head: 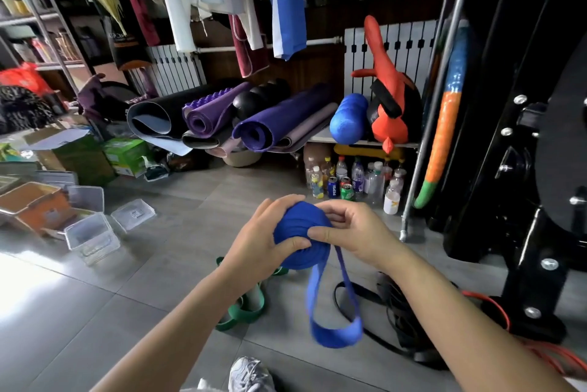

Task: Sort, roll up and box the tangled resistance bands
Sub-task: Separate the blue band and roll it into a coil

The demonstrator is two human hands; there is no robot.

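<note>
Low over the floor [152, 283], past a white shoe [249, 374], the left hand [266, 244] curls round the rolled blue band [297, 229]; the right hand [352, 231] pinches its outer wrap, and the tail loop [333, 333] hangs free. A green band [246, 307] and a black band [392, 302] lie on the floor underneath. Clear boxes [92, 237] sit further left, with rolled mats [254, 125] at the back.
</note>
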